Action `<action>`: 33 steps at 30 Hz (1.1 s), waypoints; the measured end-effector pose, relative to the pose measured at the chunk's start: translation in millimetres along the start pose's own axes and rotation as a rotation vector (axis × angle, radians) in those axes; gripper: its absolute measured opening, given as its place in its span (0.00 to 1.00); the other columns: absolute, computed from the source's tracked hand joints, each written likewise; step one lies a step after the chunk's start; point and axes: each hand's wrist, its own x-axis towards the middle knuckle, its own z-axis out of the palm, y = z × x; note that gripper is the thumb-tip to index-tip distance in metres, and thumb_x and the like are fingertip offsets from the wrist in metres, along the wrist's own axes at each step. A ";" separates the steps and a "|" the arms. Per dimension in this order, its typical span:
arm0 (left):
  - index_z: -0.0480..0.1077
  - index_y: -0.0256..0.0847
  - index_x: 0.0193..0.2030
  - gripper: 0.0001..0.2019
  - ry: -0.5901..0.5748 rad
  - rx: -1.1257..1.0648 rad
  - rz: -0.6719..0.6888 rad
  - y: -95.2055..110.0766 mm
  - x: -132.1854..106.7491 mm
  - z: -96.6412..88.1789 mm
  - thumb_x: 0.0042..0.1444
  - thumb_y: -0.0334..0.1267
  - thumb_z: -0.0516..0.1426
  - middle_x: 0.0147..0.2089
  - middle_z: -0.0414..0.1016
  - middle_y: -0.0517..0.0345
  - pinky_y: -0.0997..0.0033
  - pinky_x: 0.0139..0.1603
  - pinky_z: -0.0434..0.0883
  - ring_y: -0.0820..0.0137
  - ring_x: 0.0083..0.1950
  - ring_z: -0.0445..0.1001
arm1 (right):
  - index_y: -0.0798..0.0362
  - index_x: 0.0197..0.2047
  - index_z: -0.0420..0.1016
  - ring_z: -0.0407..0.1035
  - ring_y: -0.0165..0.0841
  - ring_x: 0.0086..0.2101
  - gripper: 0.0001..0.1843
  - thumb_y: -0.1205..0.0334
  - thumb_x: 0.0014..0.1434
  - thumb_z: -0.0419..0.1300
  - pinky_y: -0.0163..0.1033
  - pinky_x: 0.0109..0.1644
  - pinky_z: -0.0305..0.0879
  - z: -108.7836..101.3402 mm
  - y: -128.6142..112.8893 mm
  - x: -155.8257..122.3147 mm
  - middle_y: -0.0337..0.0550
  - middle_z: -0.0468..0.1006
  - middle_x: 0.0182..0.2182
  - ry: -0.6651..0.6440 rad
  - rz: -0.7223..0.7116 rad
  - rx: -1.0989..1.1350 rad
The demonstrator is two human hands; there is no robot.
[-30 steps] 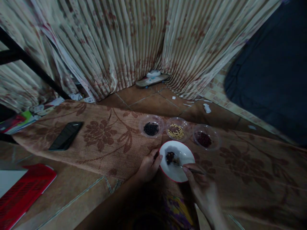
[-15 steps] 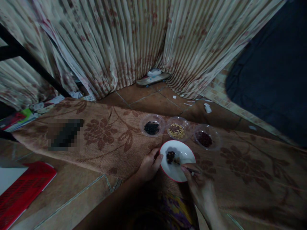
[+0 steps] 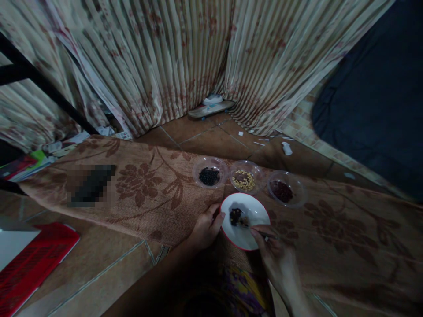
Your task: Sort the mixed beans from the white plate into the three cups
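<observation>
A white bowl (image 3: 257, 207) with a red rim sits on the patterned cloth, holding a small heap of mixed beans (image 3: 235, 216), mostly dark with some paler ones. My left hand (image 3: 209, 225) grips the bowl's left rim, thumb on the edge and fingers around the outside. Over the bowl's right side, my right hand (image 3: 272, 246) pinches a thin utensil (image 3: 267, 234) that points into the beans; its tip is too dim to tell. Just behind the bowl stand three clear plastic cups, with black beans (image 3: 209, 176), yellow soybeans (image 3: 243, 180) and dark red beans (image 3: 282, 192).
The brown floral cloth (image 3: 194, 207) covers a long low surface. A blurred dark object (image 3: 90, 187) lies on its left part. A red basket (image 3: 42, 255) is at lower left. Beyond are a skateboard (image 3: 211, 110), striped curtains (image 3: 185, 57) and litter on the tiled floor.
The right hand and utensil have shifted very slightly within the bowl. The left hand, bowl and cups stay in place.
</observation>
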 end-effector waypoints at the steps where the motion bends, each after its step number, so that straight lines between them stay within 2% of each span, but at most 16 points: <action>1: 0.65 0.40 0.56 0.18 -0.001 0.004 -0.002 0.4 -0.1 -0.2 0.63 0.43 0.48 0.38 0.77 0.56 0.72 0.39 0.68 0.68 0.37 0.75 | 0.52 0.34 0.77 0.73 0.37 0.37 0.16 0.49 0.58 0.55 0.40 0.42 0.68 -0.2 -0.4 0.2 0.47 0.79 0.36 -0.001 -0.006 -0.004; 9: 0.65 0.41 0.55 0.18 0.012 0.008 -0.019 1.6 -0.1 -0.3 0.62 0.43 0.48 0.38 0.78 0.56 0.72 0.40 0.69 0.68 0.38 0.75 | 0.51 0.36 0.77 0.74 0.36 0.36 0.14 0.51 0.58 0.56 0.39 0.40 0.69 0.8 4.7 -0.7 0.46 0.79 0.36 -0.018 -0.005 0.018; 14: 0.66 0.40 0.54 0.17 0.015 0.006 -0.009 3.9 0.0 -0.4 0.62 0.43 0.48 0.42 0.77 0.55 0.73 0.40 0.69 0.68 0.39 0.75 | 0.52 0.34 0.78 0.74 0.38 0.36 0.15 0.49 0.55 0.58 0.40 0.39 0.70 -0.8 4.0 -3.9 0.47 0.80 0.36 0.048 0.043 0.072; 17: 0.66 0.40 0.54 0.17 0.010 0.000 -0.030 4.5 0.1 -0.3 0.62 0.42 0.49 0.41 0.78 0.55 0.73 0.39 0.69 0.68 0.38 0.75 | 0.53 0.32 0.78 0.75 0.38 0.35 0.16 0.48 0.53 0.60 0.40 0.37 0.70 -15.4 0.4 1.5 0.48 0.80 0.34 0.189 0.053 0.106; 20: 0.66 0.40 0.54 0.17 0.022 0.001 -0.028 4.6 0.3 -0.6 0.61 0.41 0.49 0.40 0.78 0.56 0.72 0.40 0.69 0.68 0.38 0.75 | 0.54 0.30 0.77 0.74 0.39 0.33 0.17 0.47 0.52 0.61 0.42 0.38 0.69 -44.5 1.6 20.3 0.48 0.80 0.30 0.446 0.041 0.026; 23: 0.66 0.41 0.53 0.16 0.030 -0.009 -0.018 5.7 0.5 -1.4 0.61 0.41 0.49 0.41 0.78 0.56 0.72 0.42 0.69 0.67 0.39 0.75 | 0.57 0.34 0.77 0.74 0.39 0.33 0.18 0.48 0.52 0.61 0.44 0.42 0.68 -75.8 11.6 47.5 0.49 0.79 0.31 0.695 -0.007 -0.088; 26: 0.66 0.41 0.54 0.16 0.027 -0.031 -0.026 7.1 0.5 -1.8 0.61 0.42 0.49 0.43 0.78 0.56 0.71 0.42 0.69 0.67 0.40 0.76 | 0.59 0.33 0.78 0.73 0.39 0.31 0.19 0.49 0.52 0.61 0.44 0.40 0.69 -91.9 25.6 68.1 0.50 0.78 0.29 0.717 -0.035 -0.124; 29: 0.66 0.41 0.54 0.16 0.036 -0.042 -0.019 7.5 0.3 -1.4 0.62 0.42 0.49 0.43 0.78 0.56 0.71 0.43 0.69 0.67 0.41 0.76 | 0.59 0.34 0.78 0.73 0.40 0.32 0.18 0.49 0.52 0.62 0.45 0.41 0.69 -87.2 32.8 70.0 0.50 0.79 0.30 0.727 -0.044 -0.063; 31: 0.66 0.41 0.53 0.16 0.033 -0.034 -0.014 6.8 0.3 -1.1 0.62 0.42 0.49 0.44 0.78 0.55 0.71 0.44 0.69 0.66 0.42 0.75 | 0.58 0.35 0.78 0.74 0.40 0.34 0.18 0.50 0.51 0.63 0.45 0.43 0.68 -76.5 30.1 60.5 0.49 0.79 0.32 0.737 -0.024 -0.007; 33: 0.67 0.41 0.53 0.16 0.035 -0.023 -0.015 5.5 0.2 -0.7 0.62 0.43 0.49 0.44 0.78 0.54 0.70 0.44 0.69 0.66 0.42 0.75 | 0.56 0.33 0.78 0.74 0.39 0.33 0.18 0.49 0.49 0.63 0.45 0.42 0.68 -63.9 22.6 45.8 0.48 0.79 0.31 0.695 0.024 0.039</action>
